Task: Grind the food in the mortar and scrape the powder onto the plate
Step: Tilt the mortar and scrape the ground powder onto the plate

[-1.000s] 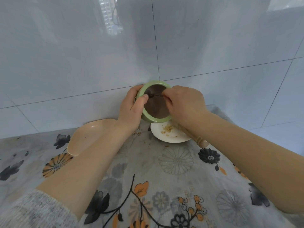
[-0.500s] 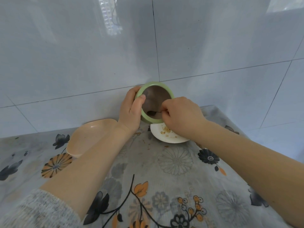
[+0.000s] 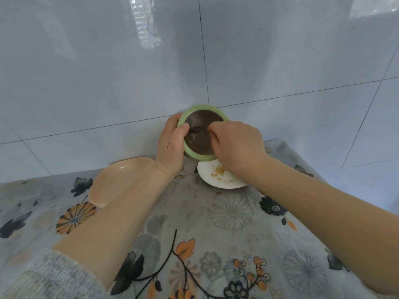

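Observation:
A green mortar (image 3: 195, 155) with a dark brown inside is tipped toward me, held above the far edge of a small white plate (image 3: 207, 174). My left hand (image 3: 171, 145) grips its left rim, thumb over the edge. My right hand (image 3: 236, 145) pinches a small dark spoon (image 3: 195, 130) whose tip rests high inside the bowl, near the left thumb. Yellowish crumbs of powder (image 3: 219, 170) lie on the plate. My right wrist covers the plate's right side.
A peach-coloured dish (image 3: 116, 180) lies left of the mortar, partly under my left forearm. A floral cloth (image 3: 216, 223) covers the table, with a few crumbs by the plate. A tiled wall (image 3: 194, 72) stands right behind the mortar.
My right hand swept the spoon down to the lower rim of the mortar, then back up to the upper left of the bowl. The mortar stays tipped in my left hand.

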